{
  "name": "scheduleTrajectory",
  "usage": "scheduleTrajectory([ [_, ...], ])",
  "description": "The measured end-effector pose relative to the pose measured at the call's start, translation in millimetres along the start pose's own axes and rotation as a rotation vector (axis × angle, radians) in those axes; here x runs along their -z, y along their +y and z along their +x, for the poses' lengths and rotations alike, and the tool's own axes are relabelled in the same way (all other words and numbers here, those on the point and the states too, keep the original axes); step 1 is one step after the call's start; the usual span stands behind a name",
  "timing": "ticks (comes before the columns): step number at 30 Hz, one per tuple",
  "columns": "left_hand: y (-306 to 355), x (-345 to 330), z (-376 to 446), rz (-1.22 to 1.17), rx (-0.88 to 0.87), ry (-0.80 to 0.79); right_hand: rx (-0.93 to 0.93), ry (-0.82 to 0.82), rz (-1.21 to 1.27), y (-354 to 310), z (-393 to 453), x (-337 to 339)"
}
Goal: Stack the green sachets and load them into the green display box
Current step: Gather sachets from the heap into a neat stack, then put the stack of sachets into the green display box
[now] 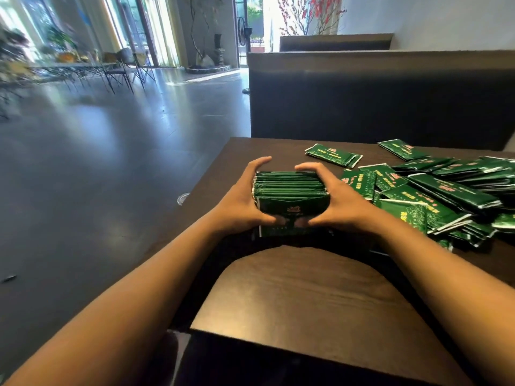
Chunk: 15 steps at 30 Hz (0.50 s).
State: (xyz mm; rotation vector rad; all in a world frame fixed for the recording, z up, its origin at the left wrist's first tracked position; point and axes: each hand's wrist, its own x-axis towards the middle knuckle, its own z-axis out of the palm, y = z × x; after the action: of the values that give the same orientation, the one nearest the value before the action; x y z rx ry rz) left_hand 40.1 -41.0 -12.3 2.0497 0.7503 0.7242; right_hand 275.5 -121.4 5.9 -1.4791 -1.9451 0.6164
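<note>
A: Nearest the camera, what is there?

B: A dark brown wooden table [306, 296], with both bare forearms reaching over it to the green cardboard display box [292, 215].

A: And the hands?

B: The left hand [245, 201] grips the box's left side and the right hand [342, 201] its right side, fingers curled over the far edge and thumbs pressed on the near face. Between them, a packed row of green foil sachets [289, 185] stands on edge inside the box.

A: Any writing on the box?

B: A small gold emblem and pale lines on its front, too blurred to read.

A: To the right of the box?

B: A loose heap of green sachets [451, 196] with red and pale characters I cannot make out.

A: Beyond the box?

B: One separate green sachet [333, 155] lies flat, and behind the table a dark upholstered bench back [376, 96].
</note>
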Motion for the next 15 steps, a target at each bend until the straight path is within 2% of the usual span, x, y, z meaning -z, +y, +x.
scheduleTrajectory([
  [8,27.9,49.9,-105.9,-0.188,0.183,0.184,0.037,-0.131,0.172,-103.9,-14.3,-32.2],
  [12,50.4,70.9,-185.5,-0.296,0.199,0.211,0.036,-0.155,0.248,-164.0,-29.1,-69.0],
  [15,55.0,80.5,-258.1,-0.385,0.234,0.279,0.034,-0.246,0.309,-211.5,-43.9,-106.1],
])
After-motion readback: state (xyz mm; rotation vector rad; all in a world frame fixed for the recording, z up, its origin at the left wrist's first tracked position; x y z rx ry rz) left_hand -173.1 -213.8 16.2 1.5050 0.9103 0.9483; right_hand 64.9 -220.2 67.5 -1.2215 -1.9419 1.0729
